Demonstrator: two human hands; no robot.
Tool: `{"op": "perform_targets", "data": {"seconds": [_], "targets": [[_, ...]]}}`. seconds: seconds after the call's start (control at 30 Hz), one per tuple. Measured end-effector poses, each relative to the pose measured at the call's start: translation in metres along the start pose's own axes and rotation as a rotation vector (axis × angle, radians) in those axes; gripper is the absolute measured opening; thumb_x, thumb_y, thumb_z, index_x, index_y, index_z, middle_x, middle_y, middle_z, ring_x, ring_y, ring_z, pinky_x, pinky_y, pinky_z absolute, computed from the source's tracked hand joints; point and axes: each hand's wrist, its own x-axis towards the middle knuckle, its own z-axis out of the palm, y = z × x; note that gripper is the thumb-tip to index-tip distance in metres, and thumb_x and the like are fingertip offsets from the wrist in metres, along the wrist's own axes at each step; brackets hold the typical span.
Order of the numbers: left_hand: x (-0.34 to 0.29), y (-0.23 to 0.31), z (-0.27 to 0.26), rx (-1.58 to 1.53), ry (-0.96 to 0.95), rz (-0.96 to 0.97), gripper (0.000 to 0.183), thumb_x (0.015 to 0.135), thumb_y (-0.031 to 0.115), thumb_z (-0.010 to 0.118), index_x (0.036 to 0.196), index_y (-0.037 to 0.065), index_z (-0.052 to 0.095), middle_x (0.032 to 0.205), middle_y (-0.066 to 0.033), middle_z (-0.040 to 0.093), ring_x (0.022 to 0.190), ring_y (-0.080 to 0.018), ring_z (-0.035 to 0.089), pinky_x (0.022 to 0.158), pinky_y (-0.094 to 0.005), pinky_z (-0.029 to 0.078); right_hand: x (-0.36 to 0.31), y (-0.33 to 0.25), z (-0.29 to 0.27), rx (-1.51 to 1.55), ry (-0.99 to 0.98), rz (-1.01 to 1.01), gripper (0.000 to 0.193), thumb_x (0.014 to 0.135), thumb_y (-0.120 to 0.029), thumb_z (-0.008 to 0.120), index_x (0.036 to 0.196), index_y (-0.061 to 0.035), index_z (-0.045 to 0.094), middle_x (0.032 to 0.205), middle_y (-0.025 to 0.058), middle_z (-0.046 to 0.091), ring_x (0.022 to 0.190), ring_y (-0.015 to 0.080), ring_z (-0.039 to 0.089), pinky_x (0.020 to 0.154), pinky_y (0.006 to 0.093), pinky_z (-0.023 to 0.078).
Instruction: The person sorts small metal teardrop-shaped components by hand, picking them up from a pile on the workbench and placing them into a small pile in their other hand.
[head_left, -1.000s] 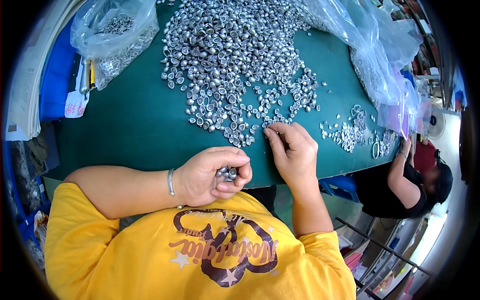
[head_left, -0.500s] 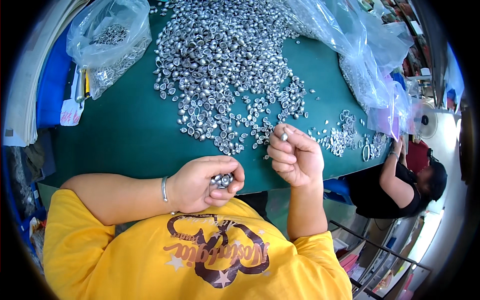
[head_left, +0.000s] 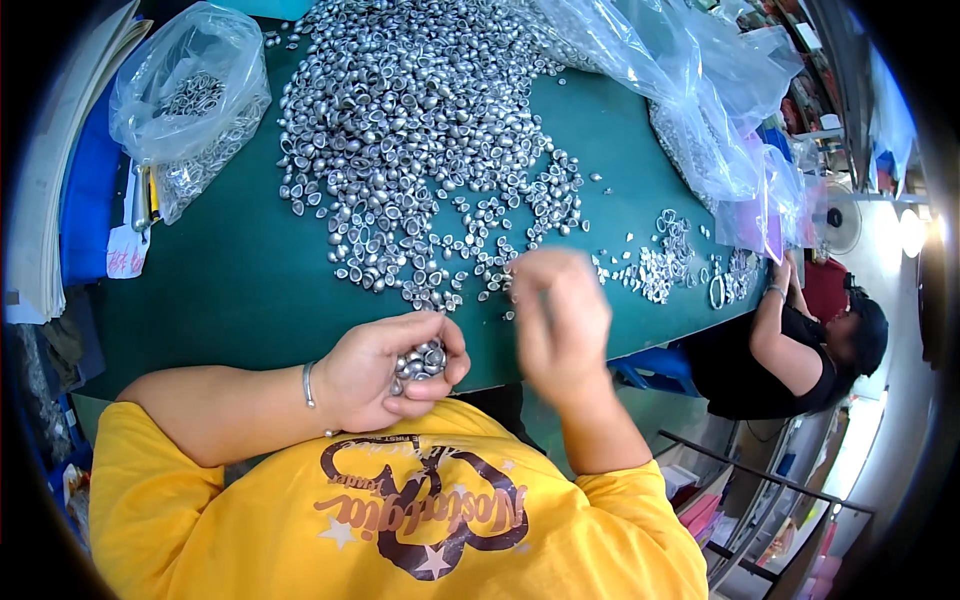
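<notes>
My left hand (head_left: 372,368) is curled near the table's front edge, cupping several small silver teardrop-shaped metal pieces (head_left: 424,360) in its palm and fingers. A metal bangle (head_left: 308,385) circles that wrist. Beside it, on the right, my right hand (head_left: 565,325) hovers at the near end of the pile, smeared by motion. Whether anything is in its fingers cannot be made out. Beyond both hands spreads a large heap of the same silver pieces (head_left: 410,130), some dome side up, others showing their hollow side.
The green table (head_left: 220,300) bears a clear plastic bag of metal parts (head_left: 190,110) at far left, beside a blue bin (head_left: 90,200). Large clear bags (head_left: 700,140) lie at right, near small loose rings and parts (head_left: 660,265). A person in black (head_left: 790,345) works at the right end.
My right hand held one silver piece in a pinch and now blurs in motion. My left hand is slightly more opened, showing more of its pieces. The whole view has shifted a little.
</notes>
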Motion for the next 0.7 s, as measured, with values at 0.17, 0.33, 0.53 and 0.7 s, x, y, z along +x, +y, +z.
{"op": "perform_targets", "data": {"seconds": [0.17,0.33,0.53,0.7], "targets": [[0.000,0.000,0.000,0.010,-0.022,0.010,0.027,0.095,0.023,0.032,0.090,0.004,0.050,0.082,-0.0100,0.050,0.052,-0.0091,0.040,0.041,-0.0181,0.028,-0.002,0.060,-0.011,-0.280,0.107,0.297,0.014,0.073,0.003,0.060,0.088,0.0009,0.059,0.080,0.0137,0.057,0.072,0.0296,0.056,0.065,0.0354,0.046],[0.000,0.000,0.001,0.026,-0.018,0.002,0.027,0.095,0.024,0.031,0.090,0.005,0.051,0.082,-0.0098,0.049,0.052,-0.0089,0.039,0.042,-0.0184,0.029,-0.009,0.060,-0.015,0.115,0.149,0.574,0.011,0.079,0.001,0.059,0.090,0.0021,0.058,0.086,0.0111,0.062,0.072,0.0166,0.061,0.064,0.0262,0.050],[0.000,0.001,-0.002,0.010,-0.021,0.005,0.026,0.094,0.023,0.032,0.090,0.005,0.050,0.082,-0.0101,0.049,0.052,-0.0089,0.040,0.042,-0.0190,0.030,-0.010,0.052,-0.028,1.222,0.176,0.842,0.014,0.085,0.002,0.051,0.098,0.0041,0.056,0.091,0.0168,0.062,0.078,0.0193,0.063,0.069,0.0283,0.054],[0.000,0.002,-0.002,0.015,-0.027,0.008,0.025,0.094,0.022,0.033,0.090,0.005,0.051,0.082,-0.0100,0.050,0.052,-0.0090,0.040,0.042,-0.0195,0.030,-0.015,0.063,-0.031,1.609,0.223,0.813,0.018,0.083,0.004,0.050,0.101,0.0026,0.054,0.095,0.0190,0.061,0.080,0.0216,0.063,0.069,0.0300,0.054]]}}
